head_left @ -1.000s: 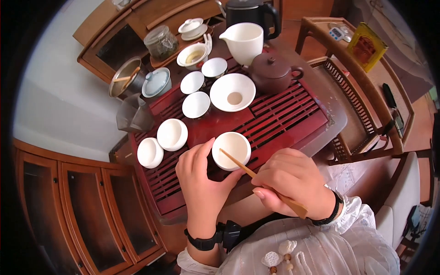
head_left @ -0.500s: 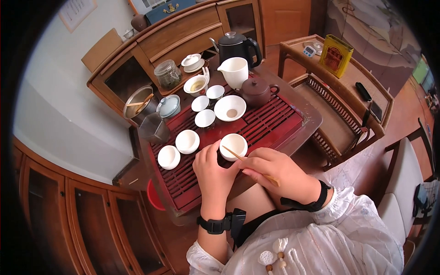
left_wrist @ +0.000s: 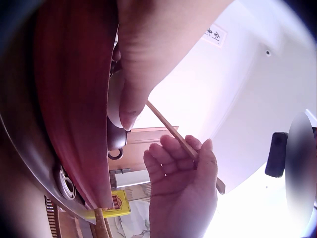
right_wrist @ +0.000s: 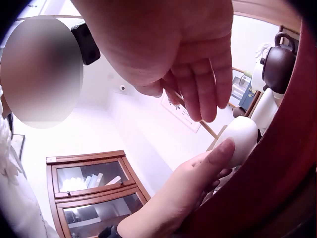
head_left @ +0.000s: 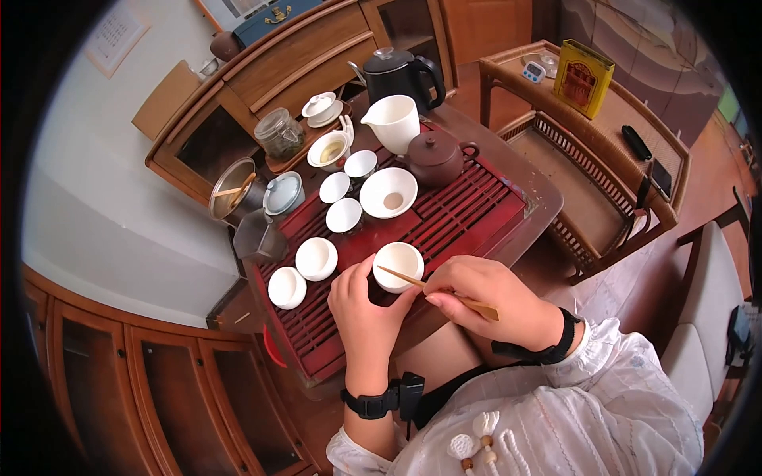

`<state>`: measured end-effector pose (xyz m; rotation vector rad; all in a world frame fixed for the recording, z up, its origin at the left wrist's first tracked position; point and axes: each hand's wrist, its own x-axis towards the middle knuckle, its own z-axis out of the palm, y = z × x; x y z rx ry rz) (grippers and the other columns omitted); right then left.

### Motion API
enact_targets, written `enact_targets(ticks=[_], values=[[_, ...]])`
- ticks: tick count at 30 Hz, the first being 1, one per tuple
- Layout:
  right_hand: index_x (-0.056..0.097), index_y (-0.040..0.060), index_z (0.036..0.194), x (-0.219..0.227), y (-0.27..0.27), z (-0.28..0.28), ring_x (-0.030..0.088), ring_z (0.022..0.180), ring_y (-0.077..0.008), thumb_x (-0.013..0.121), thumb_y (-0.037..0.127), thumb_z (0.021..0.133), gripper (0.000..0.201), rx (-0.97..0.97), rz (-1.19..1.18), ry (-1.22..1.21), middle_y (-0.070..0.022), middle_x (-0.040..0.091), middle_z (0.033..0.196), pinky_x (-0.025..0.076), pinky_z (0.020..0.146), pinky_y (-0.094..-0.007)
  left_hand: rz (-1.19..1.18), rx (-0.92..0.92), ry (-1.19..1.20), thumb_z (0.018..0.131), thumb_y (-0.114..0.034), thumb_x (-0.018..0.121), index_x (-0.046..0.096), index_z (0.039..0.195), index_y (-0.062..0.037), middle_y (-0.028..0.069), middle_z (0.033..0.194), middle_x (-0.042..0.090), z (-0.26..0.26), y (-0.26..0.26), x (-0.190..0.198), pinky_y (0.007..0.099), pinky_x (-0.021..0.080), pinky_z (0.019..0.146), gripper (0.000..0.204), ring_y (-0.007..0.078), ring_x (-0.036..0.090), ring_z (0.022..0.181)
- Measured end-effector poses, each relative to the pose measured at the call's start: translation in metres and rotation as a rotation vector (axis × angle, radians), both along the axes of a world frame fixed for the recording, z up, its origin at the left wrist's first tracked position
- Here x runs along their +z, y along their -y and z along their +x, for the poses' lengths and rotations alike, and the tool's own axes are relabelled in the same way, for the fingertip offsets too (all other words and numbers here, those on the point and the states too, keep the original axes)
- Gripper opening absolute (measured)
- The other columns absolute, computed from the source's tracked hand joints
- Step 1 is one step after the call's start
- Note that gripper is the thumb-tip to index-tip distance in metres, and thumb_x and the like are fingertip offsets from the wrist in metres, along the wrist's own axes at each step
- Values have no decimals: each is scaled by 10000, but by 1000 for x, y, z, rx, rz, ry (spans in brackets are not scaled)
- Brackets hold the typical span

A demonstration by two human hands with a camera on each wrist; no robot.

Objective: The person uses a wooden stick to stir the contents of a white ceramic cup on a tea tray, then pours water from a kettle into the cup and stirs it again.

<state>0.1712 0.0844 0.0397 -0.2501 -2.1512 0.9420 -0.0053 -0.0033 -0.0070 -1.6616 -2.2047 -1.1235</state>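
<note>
My left hand (head_left: 361, 305) holds a white cup (head_left: 405, 256) from its near left side, thumb and fingers curved around the wall. The cup is at the near edge of the red slatted tea tray (head_left: 468, 226). In my right hand (head_left: 500, 297) is a slender wooden tea stick (left_wrist: 168, 126), pinched between thumb and fingers. Its thin tip slants over the cup's mouth near the left rim, while the broader end sticks out past the palm. Seen from the right wrist, the left thumb presses on the cup's outer wall (right_wrist: 241, 139).
Left of the held cup stand two white cups (head_left: 317, 259). Farther back are several small cups (head_left: 344, 215), a wide white bowl (head_left: 385, 189), a brown teapot (head_left: 435, 163), a white pitcher (head_left: 394, 125) and a black kettle (head_left: 393, 79). A rattan cart (head_left: 571, 178) is at right.
The head view has pulled back and shifted, so the tray looks smaller and more of the room shows. The stick's tip has moved closer to the cup's left rim; both hands keep their holds.
</note>
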Motion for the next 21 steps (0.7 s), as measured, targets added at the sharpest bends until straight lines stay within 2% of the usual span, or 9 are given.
enact_targets(ticks=[3, 6, 8, 12, 15, 18, 21], values=[[614, 41, 949, 4, 0, 1, 611, 766, -311, 650, 130, 883, 117, 31, -106, 20, -114, 615, 820, 496, 670, -392, -12, 7, 15, 601, -271, 876, 594, 1158, -81, 86, 1077, 621, 2, 0, 2, 447, 413, 918, 653, 300, 561, 1030], [611, 46, 935, -4, -5, -3, 606, 744, -310, 652, 132, 879, 111, 35, 7, -38, -106, 609, 805, 493, 665, -396, -22, 21, 14, 590, -260, 882, 597, 1155, -89, 82, 1085, 621, 3, 1, 2, 446, 408, 925, 655, 295, 559, 1034], [604, 52, 913, -12, -11, -6, 601, 728, -309, 659, 137, 869, 110, -46, 184, -75, -101, 606, 798, 493, 666, -393, -37, 28, 18, 585, -256, 884, 600, 1150, -92, 80, 1088, 621, 3, 1, 3, 445, 406, 925, 653, 292, 558, 1035], [603, 70, 871, -14, -17, -7, 590, 698, -291, 677, 157, 851, 116, -7, 88, -60, -90, 595, 773, 478, 636, -382, -90, 34, 22, 571, -270, 890, 607, 1144, -96, 67, 1079, 622, 2, 2, 4, 437, 402, 923, 662, 286, 554, 1034], [602, 90, 815, -22, -34, -14, 556, 630, -258, 699, 198, 821, 145, 61, 119, -180, -66, 559, 709, 429, 572, -361, -104, 38, 24, 557, -282, 897, 607, 1151, -95, 62, 1077, 622, 5, 1, 7, 433, 397, 920, 687, 281, 551, 1029], [604, 79, 831, -25, -44, -11, 566, 643, -256, 698, 208, 820, 160, 82, 94, -162, -63, 562, 716, 428, 578, -347, -116, 29, 22, 540, -293, 902, 603, 1164, -86, 63, 1096, 622, 4, 2, 6, 431, 390, 920, 722, 279, 548, 1029], [612, 53, 845, -38, -47, -9, 562, 612, -233, 713, 209, 803, 191, 91, 128, -250, -59, 566, 728, 410, 538, -320, -164, 31, 52, 518, -308, 908, 595, 1190, -81, 71, 1121, 626, 4, 3, 9, 432, 383, 938, 775, 287, 548, 1051]])
